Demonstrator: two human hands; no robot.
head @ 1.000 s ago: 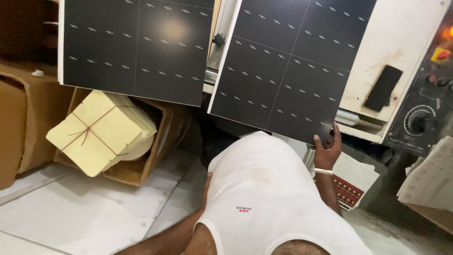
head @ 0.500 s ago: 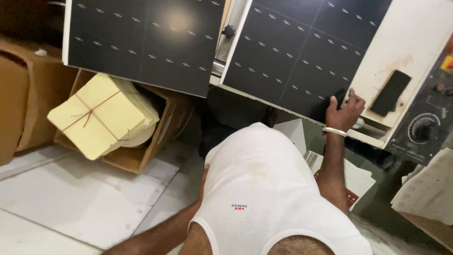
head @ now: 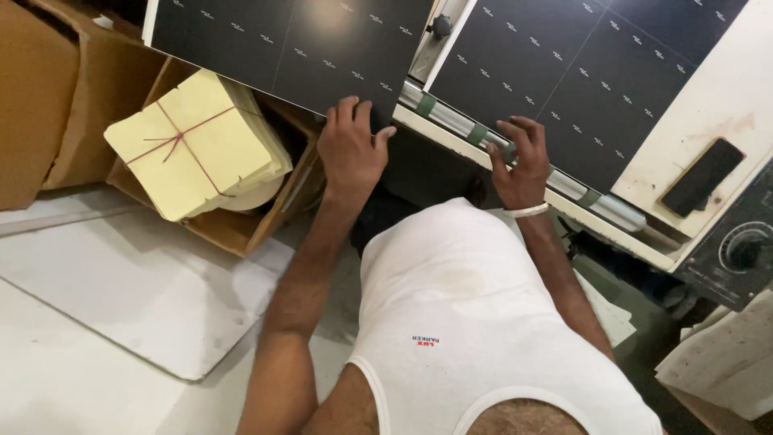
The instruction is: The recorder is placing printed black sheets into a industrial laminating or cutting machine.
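Note:
Two large black printed sheets lie on a cream machine bed. My left hand (head: 350, 145) rests on the near corner of the left black sheet (head: 290, 44), fingers spread over its edge. At the lower edge of the right black sheet (head: 564, 80) is my right hand (head: 519, 161), a white band on its wrist, its fingers curled on the metal roller bar (head: 459, 125) with green rings. Whether either hand actually grips a sheet is not clear.
A bundle of yellow sheets tied with red string (head: 193, 141) sits in an open cardboard box (head: 233, 229) at left. A white board (head: 121, 282) lies on the floor. The machine's control panel with a dial (head: 745, 250) is at right, with white paper stacks (head: 725, 362) below.
My left hand has come up into view and landed on the left sheet's corner. My right hand slid left along the right sheet's lower edge to the roller bar.

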